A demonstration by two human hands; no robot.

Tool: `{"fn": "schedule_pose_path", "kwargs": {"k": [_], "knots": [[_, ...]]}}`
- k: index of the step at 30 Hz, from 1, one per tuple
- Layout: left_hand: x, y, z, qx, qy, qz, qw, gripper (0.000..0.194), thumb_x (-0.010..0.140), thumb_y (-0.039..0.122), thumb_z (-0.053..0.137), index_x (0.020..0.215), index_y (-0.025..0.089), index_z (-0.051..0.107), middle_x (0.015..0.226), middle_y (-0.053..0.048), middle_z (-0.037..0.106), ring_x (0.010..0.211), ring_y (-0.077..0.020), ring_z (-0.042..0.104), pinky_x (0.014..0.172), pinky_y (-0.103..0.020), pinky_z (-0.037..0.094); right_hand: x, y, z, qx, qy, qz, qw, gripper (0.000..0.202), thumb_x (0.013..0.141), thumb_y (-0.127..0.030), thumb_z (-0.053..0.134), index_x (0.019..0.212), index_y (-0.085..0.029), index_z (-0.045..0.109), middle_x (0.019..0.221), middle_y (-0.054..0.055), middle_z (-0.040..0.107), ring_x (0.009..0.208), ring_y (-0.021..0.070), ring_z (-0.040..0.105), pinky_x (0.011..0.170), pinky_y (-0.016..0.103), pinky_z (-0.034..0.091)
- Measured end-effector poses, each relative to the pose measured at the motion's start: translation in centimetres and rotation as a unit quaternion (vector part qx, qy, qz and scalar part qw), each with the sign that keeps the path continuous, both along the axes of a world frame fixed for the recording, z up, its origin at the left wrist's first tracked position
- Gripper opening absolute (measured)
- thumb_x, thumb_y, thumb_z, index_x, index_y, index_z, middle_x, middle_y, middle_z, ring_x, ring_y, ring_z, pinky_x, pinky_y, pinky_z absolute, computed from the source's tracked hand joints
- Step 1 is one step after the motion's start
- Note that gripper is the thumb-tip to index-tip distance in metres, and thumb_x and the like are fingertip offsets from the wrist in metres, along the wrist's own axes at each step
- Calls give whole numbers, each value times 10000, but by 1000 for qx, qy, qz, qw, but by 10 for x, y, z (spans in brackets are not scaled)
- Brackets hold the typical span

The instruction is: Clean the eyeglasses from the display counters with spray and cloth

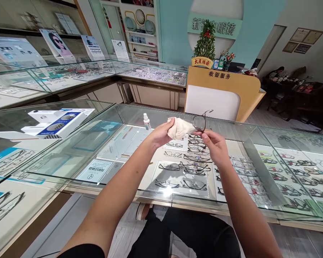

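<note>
My left hand (163, 134) is closed on a cream-coloured cloth (181, 129), bunched up above the glass counter. The cloth's right end reaches the lens area of a pair of eyeglasses (199, 123) with a dark round frame. My right hand (215, 145) pinches the glasses at the lower rim between thumb and fingers, and a temple arm sticks up and to the right. Part of the frame is hidden behind the cloth. A small white spray bottle (146, 122) stands upright on the glass, left of the cloth.
Under the glass counter top (134, 111) lie several rows of eyeglasses (195, 167). A white and blue box (60, 123) sits on the counter at left. Beyond stand more display cases (150, 75) and a yellow cashier desk (226, 84) with a plant (206, 41).
</note>
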State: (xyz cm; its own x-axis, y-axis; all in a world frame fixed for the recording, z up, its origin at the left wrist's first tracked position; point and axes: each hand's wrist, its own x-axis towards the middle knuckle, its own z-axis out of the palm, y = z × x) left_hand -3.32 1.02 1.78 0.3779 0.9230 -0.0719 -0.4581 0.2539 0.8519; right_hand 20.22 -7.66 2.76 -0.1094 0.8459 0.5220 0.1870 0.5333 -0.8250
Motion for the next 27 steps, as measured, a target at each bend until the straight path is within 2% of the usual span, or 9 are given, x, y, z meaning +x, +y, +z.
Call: {"fn": "schedule_pose_path", "kwargs": {"k": [3, 6, 8, 11, 15, 19, 22, 25, 27], "knots": [[-16, 3, 0, -18, 66, -60, 996, 472, 878, 552, 799, 950, 87, 758, 829, -110, 756, 689, -177, 697, 621, -268, 541, 1, -3, 2, 106, -108, -74, 986, 287, 1061, -442, 559, 1094, -286, 798, 1146, 75, 814, 1122, 294, 654, 1025, 480, 467], [-26, 5, -3, -30, 134, -117, 984, 541, 798, 623, 840, 890, 96, 759, 783, -106, 736, 641, -185, 671, 582, -287, 525, -3, -5, -2, 180, -282, -107, 936, 275, 1079, -344, 524, 1130, -282, 787, 1215, 65, 812, 1112, 298, 612, 979, 488, 435], [-31, 5, -6, -34, 165, -158, 973, 584, 721, 647, 886, 874, 96, 765, 806, -114, 740, 657, -191, 673, 594, -296, 532, -9, -7, -7, 215, -382, -105, 893, 268, 1081, -273, 517, 1167, -284, 772, 1280, 36, 798, 1122, 287, 585, 956, 466, 409], [-36, 5, -10, -31, 188, -212, 959, 564, 649, 626, 935, 809, 115, 755, 782, -96, 729, 645, -182, 653, 581, -287, 515, -17, -9, -13, 260, -469, -87, 840, 300, 1074, -170, 508, 1216, -286, 745, 1323, 4, 782, 1147, 272, 570, 955, 439, 381], [-40, 3, -11, -9, 204, -260, 944, 522, 668, 610, 927, 710, 128, 731, 687, -87, 696, 578, -173, 598, 499, -273, 438, -21, -11, -16, 277, -512, -71, 810, 337, 1056, -106, 504, 1242, -273, 730, 1357, 8, 764, 1201, 274, 566, 1000, 443, 367], [-38, -1, -7, 20, 241, -284, 928, 482, 629, 561, 960, 670, 136, 737, 633, -75, 671, 504, -155, 548, 464, -273, 404, -22, -11, -20, 277, -517, -81, 806, 367, 1042, -86, 500, 1280, -262, 717, 1385, 18, 752, 1284, 303, 549, 1062, 483, 336], [-32, -1, -6, 37, 247, -284, 926, 458, 635, 542, 961, 683, 140, 747, 650, -82, 688, 510, -167, 575, 474, -275, 421, -22, -10, -22, 267, -490, -110, 822, 457, 1004, -57, 521, 1372, -278, 679, 1494, 37, 684, 1403, 327, 489, 1122, 510, 295], [-23, 0, -9, 52, 225, -234, 945, 487, 683, 589, 922, 750, 134, 761, 709, -90, 720, 560, -168, 612, 515, -266, 459, -22, -7, -24, 235, -408, -168, 866, 410, 1021, -168, 560, 1404, -267, 668, 1510, 96, 660, 1397, 352, 497, 1126, 524, 311], [-15, 0, -12, 62, 211, -182, 958, 532, 698, 629, 899, 813, 125, 774, 736, -90, 728, 571, -159, 612, 533, -260, 465, -20, -2, -26, 181, -313, -206, 910, 297, 1040, -297, 571, 1285, -241, 728, 1319, 128, 746, 1243, 338, 582, 1068, 509, 375]]}}
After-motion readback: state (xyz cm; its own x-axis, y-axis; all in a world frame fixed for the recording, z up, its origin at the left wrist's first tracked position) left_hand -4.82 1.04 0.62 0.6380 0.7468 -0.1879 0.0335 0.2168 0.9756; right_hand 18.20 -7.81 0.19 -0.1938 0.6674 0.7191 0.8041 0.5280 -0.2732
